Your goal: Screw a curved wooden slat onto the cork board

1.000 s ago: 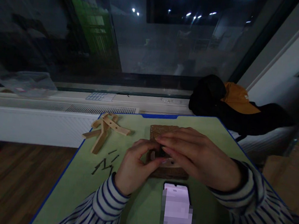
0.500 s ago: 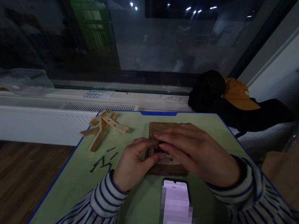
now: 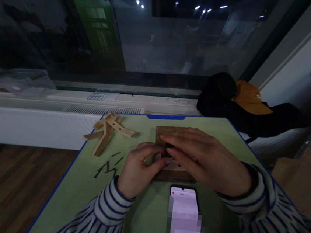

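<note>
A brown, rough-textured block [image 3: 167, 132] lies on the green tabletop, with a light wooden piece [image 3: 174, 165] with a small hole resting on it. My left hand [image 3: 143, 163] comes in from the left, its thumb and index finger closed at the wooden piece's left end. Over the same spot my right hand [image 3: 203, 158] has its fingers pinched together around a small dark object [image 3: 168, 147]. Most of that object is hidden by the fingers, and its kind cannot be made out. Several dark screws or nails [image 3: 108, 167] lie loose left of my left hand.
Light wooden pieces [image 3: 105, 135], some with holes, are heaped at the table's far left corner. A phone [image 3: 185, 212] lies in front of the block. Beyond the table's blue edge are a radiator [image 3: 45, 127], a window, and dark clothing with an orange cap [image 3: 250, 98].
My right fingertips have shifted slightly, so more of the small dark object shows between the hands. Both hands otherwise stay at the same place on the block.
</note>
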`<state>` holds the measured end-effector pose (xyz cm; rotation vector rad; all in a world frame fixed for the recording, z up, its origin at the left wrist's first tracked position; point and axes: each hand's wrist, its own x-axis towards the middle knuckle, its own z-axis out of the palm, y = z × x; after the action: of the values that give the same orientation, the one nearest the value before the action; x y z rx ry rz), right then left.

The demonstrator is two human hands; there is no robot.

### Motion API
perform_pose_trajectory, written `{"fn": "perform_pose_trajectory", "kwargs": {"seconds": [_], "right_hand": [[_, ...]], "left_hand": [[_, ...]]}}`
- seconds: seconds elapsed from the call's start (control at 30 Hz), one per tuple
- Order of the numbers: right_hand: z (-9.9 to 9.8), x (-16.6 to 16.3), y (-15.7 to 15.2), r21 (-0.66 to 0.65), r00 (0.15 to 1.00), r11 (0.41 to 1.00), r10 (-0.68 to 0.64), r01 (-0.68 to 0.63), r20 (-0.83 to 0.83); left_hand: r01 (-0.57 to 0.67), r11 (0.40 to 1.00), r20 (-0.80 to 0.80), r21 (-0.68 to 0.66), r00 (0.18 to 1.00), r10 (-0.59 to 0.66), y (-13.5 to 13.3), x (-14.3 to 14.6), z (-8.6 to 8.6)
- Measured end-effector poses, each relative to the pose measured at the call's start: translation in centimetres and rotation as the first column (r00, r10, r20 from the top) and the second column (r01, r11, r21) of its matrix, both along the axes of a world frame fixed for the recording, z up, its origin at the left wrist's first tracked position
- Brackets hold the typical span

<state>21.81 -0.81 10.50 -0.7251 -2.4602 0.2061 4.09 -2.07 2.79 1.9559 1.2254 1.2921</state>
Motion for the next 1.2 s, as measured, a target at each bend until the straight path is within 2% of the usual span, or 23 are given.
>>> {"fn": "perform_pose_trajectory", "kwargs": {"seconds": [0.27, 0.47, 0.77, 0.93, 1.2], "right_hand": [[-0.32, -0.10, 0.09, 0.019, 1.000, 1.000, -0.013, 0.013, -0.017], [-0.39, -0.18, 0.11, 0.073, 0.999, 0.996, -0.039, 0.041, -0.023], [-0.30, -0.19, 0.06, 0.085, 0.999, 0.996, -0.028, 0.030, -0.024], [-0.27, -0.29, -0.17, 0.012, 1.000, 1.000, 0.000, 0.000, -0.013], [-0.35, -0.23, -0.03, 0.026, 1.000, 1.000, 0.006, -0.005, -0.027]], "left_hand": [[0.059, 0.997, 0.037, -0.040, 0.998, -0.057, -0.24, -0.15, -0.03], [0.138, 0.990, 0.009, 0.033, 0.990, -0.139, -0.16, -0.22, 0.02], [0.012, 1.000, 0.010, 0.028, 1.000, -0.013, -0.21, -0.08, -0.32], [0.013, 1.000, 0.030, 0.023, 0.999, -0.013, -0.21, -0.02, -0.46], [0.035, 0.999, 0.088, 0.026, 0.995, -0.037, -0.26, 0.00, -0.47]]}}
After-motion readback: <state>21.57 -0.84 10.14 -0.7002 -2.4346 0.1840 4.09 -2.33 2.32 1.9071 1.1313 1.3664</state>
